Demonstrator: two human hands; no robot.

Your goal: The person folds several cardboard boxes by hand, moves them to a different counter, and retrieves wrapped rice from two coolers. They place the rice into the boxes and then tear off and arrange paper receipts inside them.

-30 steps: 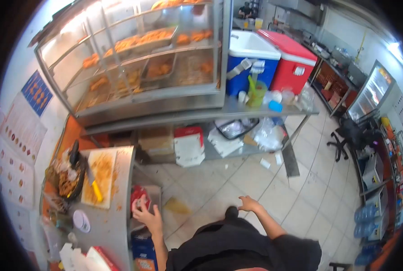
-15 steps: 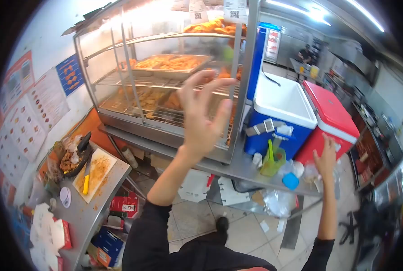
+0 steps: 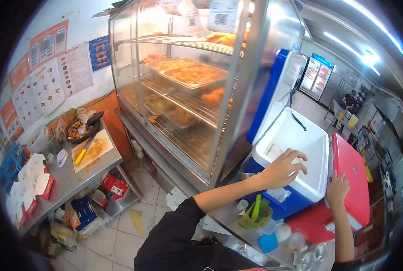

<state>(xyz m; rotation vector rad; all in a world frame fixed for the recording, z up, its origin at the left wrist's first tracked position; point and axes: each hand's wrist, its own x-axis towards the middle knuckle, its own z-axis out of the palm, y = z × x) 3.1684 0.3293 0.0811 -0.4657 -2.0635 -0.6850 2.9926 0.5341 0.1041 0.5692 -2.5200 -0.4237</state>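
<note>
My left hand (image 3: 280, 171) reaches over the near rim of the blue cooler (image 3: 313, 180), with its fingers apart and curved and nothing in them. The cooler stands open, its lid (image 3: 268, 97) raised beside the glass cabinet. A few pale rounded items (image 3: 273, 151) lie inside at the left wall. My right hand (image 3: 338, 187), fingers spread, overlaps the near left edge of the red cooler (image 3: 353, 180), whose lid is down. Below my left forearm stands a green container (image 3: 255, 217) with a light-green utensil in it, next to a blue lid (image 3: 268, 242).
A heated glass cabinet (image 3: 188, 90) with trays of fried food fills the middle. On the left, a metal table (image 3: 70, 194) holds a cutting board (image 3: 97, 156), a yellow-handled knife (image 3: 81, 156) and cardboard boxes (image 3: 32, 180). A person (image 3: 349, 101) stands far back on the right.
The view has swung right and closer to the coolers. My left hand has moved from in front of the glass cabinet to over the open blue cooler. My right hand stays by the red cooler.
</note>
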